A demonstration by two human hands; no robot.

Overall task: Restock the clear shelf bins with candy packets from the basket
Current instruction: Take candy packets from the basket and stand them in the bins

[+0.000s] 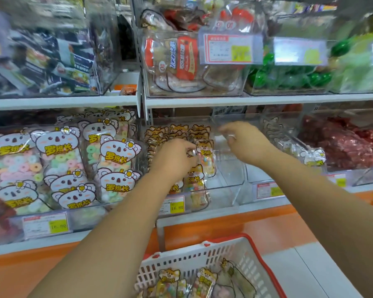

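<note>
On the lower shelf [224, 212], at its middle, a clear bin [230, 186] holds rows of orange cat-face packets [177, 131]. They stand upright along its left side and back. The bin's right half shows bare plastic.

The left hand [177, 157] reaches into the bin, fingers curled round the top of one candy packet [206, 162]. This packet stands upright at the right end of the rows, touching its neighbours.

The right hand [246, 145] is raised over the bin's back right corner, fingers bent together near the clear wall. Motion blur hides whether they grip anything.

At the bottom edge of the view, a white basket [228, 248] with a red handle [265, 274] holds spare packets [205, 282] of the same kind, lying flat.

A yellow price tag [177, 206] sits on the bin's front edge. The bin to the left is stacked with koala-face packets [63, 160] of pastel ring sweets. The bin to the right holds red-wrapped sweets [342, 147].
</note>
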